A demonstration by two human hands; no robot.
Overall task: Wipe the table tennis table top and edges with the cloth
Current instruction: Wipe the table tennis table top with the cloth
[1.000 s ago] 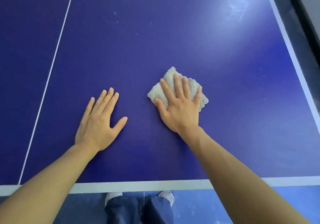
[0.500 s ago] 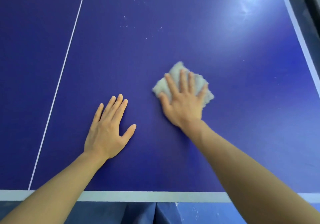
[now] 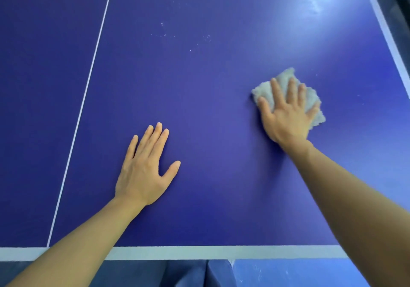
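Pale fluffy cloth out at three o'clock on the blue table top, inside the white side line. Pinned flat under the right hand, fingers spread wide, corners poking out at twelve and four. Over at seven o'clock, left hand palm-down on bare blue, fingers together, thumb out. Faint white specks up at twelve, white end line along six.
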